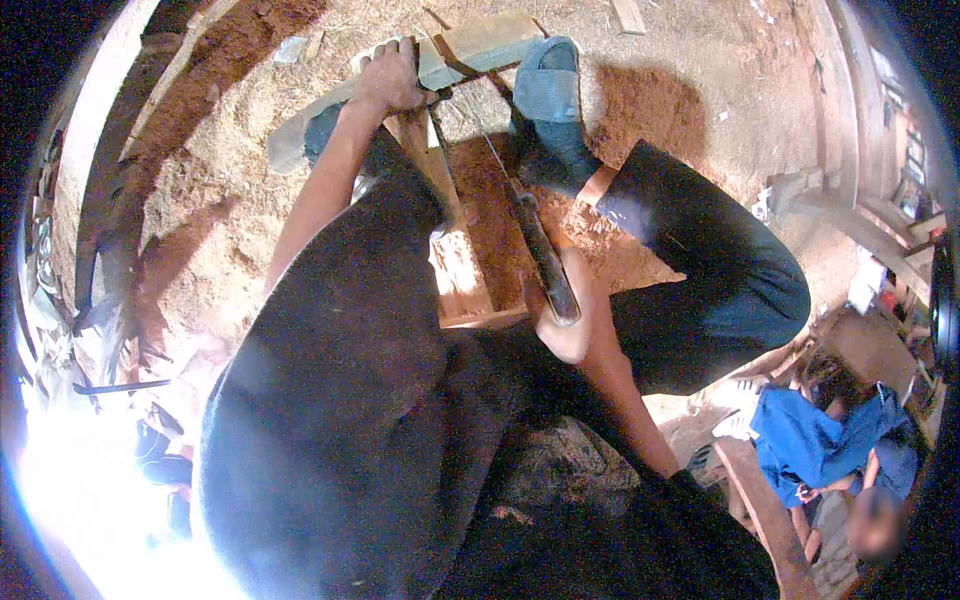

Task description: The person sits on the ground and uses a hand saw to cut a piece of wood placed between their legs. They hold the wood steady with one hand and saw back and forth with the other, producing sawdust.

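Note:
My right hand [565,310] is wrapped around the dark, worn handle of a long tool [540,245]. Its thin metal end, which looks like a narrow saw blade, points away toward my left hand. Up at the far end, my left hand [390,75] grips the top of a pale wooden board [460,270], fingers bent over it. This board runs back toward me between my legs. Crosswise beneath its far end lies a greyish timber [490,45]. Where the blade meets the wood is too fine to make out.
My right foot, in a grey-blue slipper [548,90], rests by the timber. Reddish sawdust [650,110] covers the ground. A person in blue clothes [820,435] sits low at the right, beside a wooden beam [765,510]. Planks [105,110] stand along the left; strong glare fills the lower left.

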`<action>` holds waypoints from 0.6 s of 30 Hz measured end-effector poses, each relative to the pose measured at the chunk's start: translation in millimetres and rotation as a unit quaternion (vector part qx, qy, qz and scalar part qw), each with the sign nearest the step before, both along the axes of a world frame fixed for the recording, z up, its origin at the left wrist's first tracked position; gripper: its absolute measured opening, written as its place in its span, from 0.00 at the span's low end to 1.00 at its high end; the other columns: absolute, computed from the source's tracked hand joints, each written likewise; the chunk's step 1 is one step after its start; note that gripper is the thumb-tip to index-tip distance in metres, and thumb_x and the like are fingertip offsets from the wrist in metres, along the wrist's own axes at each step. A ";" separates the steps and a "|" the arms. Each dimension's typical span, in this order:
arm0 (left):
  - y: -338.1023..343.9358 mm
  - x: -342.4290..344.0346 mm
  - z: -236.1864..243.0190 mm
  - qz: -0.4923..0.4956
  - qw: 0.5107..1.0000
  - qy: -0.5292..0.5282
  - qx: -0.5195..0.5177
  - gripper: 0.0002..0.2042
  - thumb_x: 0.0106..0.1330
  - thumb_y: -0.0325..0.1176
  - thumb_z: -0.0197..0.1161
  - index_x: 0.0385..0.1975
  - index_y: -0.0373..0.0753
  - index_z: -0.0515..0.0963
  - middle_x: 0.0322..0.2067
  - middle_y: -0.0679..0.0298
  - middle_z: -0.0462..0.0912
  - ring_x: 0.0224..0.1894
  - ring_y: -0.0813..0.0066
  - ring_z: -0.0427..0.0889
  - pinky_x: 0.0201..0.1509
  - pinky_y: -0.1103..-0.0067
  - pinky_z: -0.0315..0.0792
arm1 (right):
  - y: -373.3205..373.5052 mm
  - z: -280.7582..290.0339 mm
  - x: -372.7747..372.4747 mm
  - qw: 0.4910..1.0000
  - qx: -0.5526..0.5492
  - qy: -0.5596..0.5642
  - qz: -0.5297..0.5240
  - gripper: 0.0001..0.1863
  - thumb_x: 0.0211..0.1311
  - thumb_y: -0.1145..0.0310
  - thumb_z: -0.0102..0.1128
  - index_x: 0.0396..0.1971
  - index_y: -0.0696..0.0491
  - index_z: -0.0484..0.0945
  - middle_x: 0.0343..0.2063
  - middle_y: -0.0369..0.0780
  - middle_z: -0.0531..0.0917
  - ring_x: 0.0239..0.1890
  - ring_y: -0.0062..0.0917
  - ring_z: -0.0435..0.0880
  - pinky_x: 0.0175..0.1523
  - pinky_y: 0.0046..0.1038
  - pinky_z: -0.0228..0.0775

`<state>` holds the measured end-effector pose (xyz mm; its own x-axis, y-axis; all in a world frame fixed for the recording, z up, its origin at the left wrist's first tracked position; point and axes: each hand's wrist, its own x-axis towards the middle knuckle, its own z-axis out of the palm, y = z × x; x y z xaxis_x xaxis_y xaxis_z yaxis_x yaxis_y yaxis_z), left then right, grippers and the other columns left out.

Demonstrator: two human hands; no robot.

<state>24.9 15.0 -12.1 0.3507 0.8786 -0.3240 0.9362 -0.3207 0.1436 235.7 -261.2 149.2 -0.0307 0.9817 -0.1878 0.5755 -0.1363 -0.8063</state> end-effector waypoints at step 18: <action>-6.0 2.7 -5.6 -0.001 1.000 -0.009 0.001 0.44 0.44 0.51 0.77 0.58 0.33 0.62 0.56 0.47 0.73 0.60 0.50 0.71 0.61 0.56 0.68 | 21.6 27.8 -16.2 0.998 -0.015 0.050 -0.034 0.32 0.56 0.80 0.58 0.63 0.58 0.64 0.45 0.50 0.80 0.49 0.30 0.78 0.54 0.29 0.69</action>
